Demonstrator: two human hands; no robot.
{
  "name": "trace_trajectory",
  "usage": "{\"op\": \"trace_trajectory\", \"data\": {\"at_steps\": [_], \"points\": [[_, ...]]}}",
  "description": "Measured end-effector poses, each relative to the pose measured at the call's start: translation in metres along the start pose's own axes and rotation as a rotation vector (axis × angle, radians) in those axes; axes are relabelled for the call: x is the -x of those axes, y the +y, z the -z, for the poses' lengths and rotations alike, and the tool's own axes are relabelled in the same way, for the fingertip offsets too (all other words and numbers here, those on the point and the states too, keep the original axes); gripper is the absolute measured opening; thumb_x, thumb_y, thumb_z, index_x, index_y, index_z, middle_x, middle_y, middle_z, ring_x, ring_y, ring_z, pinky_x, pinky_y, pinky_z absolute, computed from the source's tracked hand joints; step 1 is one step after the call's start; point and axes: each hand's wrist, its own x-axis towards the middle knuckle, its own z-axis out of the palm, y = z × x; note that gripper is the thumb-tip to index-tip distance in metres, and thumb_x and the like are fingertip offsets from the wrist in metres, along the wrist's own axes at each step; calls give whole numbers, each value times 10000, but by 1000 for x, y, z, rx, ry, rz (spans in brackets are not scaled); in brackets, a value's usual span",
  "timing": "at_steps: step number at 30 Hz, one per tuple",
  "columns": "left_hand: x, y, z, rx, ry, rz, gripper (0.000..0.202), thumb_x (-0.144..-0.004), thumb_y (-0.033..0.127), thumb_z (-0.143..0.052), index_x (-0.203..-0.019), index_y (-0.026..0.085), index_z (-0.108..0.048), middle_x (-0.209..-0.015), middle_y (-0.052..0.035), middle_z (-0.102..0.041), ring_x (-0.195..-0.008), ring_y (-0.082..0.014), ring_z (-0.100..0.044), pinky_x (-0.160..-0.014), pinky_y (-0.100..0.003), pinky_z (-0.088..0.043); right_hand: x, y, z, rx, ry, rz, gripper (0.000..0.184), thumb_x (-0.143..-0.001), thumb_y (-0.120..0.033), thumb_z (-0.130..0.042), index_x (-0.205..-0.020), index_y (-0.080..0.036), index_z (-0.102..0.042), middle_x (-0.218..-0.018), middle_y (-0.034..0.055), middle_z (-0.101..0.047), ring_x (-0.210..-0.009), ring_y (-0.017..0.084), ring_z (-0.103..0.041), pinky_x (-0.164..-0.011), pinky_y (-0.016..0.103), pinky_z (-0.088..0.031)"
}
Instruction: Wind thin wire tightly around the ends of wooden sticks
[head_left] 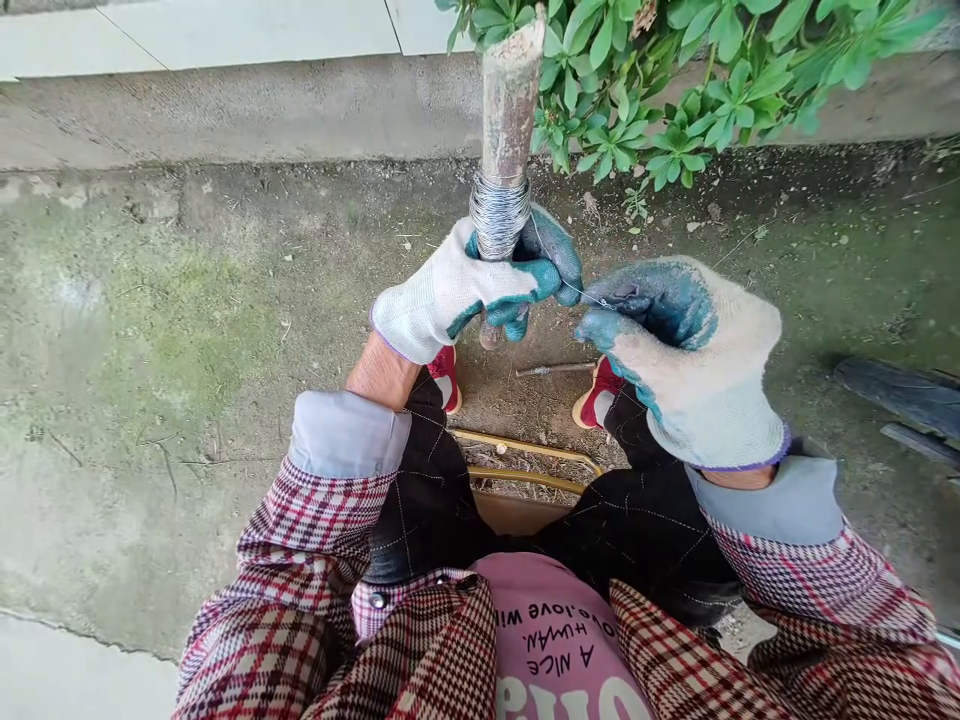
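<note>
One wooden stick (pixel 512 130): held up in front of the person's legs, its cut end pointing toward the wall.
Wire coil (pixel 500 215): many crowded turns of thin silvery wire around the stick, touching the left gloved hand (pixel 480 285).
Progress: a thick band of turns is on the stick; one wire strand (pixel 574 288) is off it, leading to the right gloved hand (pixel 694 350). Whether wire is being wound on or drawn off cannot be told; nor can the amount outstanding.
Left grip: fingers closed around the stick at and below the coil; thumb and forefinger meet beside the strand. Whether they also pinch it is unclear.
Right grip: thumb and fingertips pressed together on the strand, where a small twist shows; remaining fingers curled, palm loosely cupped.
Seat: a yellow tubular frame (pixel 536 440) shows between dark trousers (pixel 427 480).
Feet: two red shoes (pixel 604 385) on the ground; a thin loose rod (pixel 555 370) lies between them.
Ground: stained concrete (pixel 187 300) with greenish growth and scattered debris.
Right side: a dark tyre-like object (pixel 896 400), partly in view, identity unconfirmed.
Wall: concrete base (pixel 262 110) below white tiles (pixel 225 35); a leafy shrub (pixel 697 100) overhangs it at right.
</note>
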Motion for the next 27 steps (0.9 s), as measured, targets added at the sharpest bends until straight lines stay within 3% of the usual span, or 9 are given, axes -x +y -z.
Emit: {"op": "trace_trajectory", "data": {"at_steps": [4, 9, 11, 14, 18, 22, 25, 27], "points": [[-2, -1, -3, 7, 9, -31, 593, -859, 523, -512, -1392, 306, -654, -839, -3, -700, -895, -215, -760, -749, -299, -588, 3, 1, 0, 65, 3, 52, 101, -929, -345, -781, -1021, -385, -789, -966, -37, -794, -756, 226, -739, -615, 401, -609], [-4, 2, -7, 11, 60, 39, 583, -851, 507, -516, -1369, 273, -650, -880, -27, -734, -958, -238, -757, -778, -315, -598, 1, 4, 6, 255, -41, 110, 135, -970, -445, -727, -1059, -356, -776, -1020, 22, -810, -869, 275, -774, -777, 459, -650], [-5, 3, -9, 58, 67, 31, 526, -830, 498, -552, -1292, 278, -676, -950, -33, -756, -917, -227, -754, -750, -311, -600, 0, 4, 7, 349, -51, 104, 147, -957, -459, -738, -1050, -350, -770, -1019, 43, -814, -898, 297, -775, -828, 471, -645], [-10, -1, -12, 251, 89, -105, 365, -768, 458, -654, -1071, 268, -724, -1039, -35, -768, -761, -182, -719, -652, -307, -595, -4, 8, 5, 405, -58, 86, 168, -940, -472, -750, -1013, -322, -761, -979, 53, -810, -905, 300, -765, -858, 470, -633], [-22, -10, -11, 345, 150, -201, 288, -770, 400, -693, -1007, 251, -761, -1035, -39, -777, -726, -178, -707, -665, -358, -614, -17, 23, -4, 189, -44, -43, 176, -951, -470, -719, -1013, -307, -745, -917, 29, -785, -786, 242, -740, -666, 398, -607], [-29, -11, -7, 226, 211, -88, 335, -807, 413, -696, -1106, 285, -777, -1151, -34, -797, -860, -212, -728, -748, -387, -635, -31, 34, -9, -40, -76, -271, 231, -896, -481, -779, -995, -279, -729, -741, 1, -720, -548, 162, -617, -438, 300, -434], [-29, -9, -6, 203, 193, -70, 368, -820, 401, -663, -1151, 277, -768, -1140, -35, -800, -821, -184, -693, -748, -368, -628, -36, 35, -8, -61, -122, -345, 259, -866, -509, -805, -865, -273, -697, -607, -24, -625, -460, 137, -515, -394, 295, -364], [-29, -9, -5, 226, 178, -130, 344, -818, 407, -663, -1101, 244, -770, -1093, -51, -796, -732, -158, -641, -708, -367, -616, -37, 35, -7, -50, -130, -320, 227, -878, -478, -794, -832, -283, -686, -610, -20, -609, -474, 145, -507, -419, 318, -395]]}}
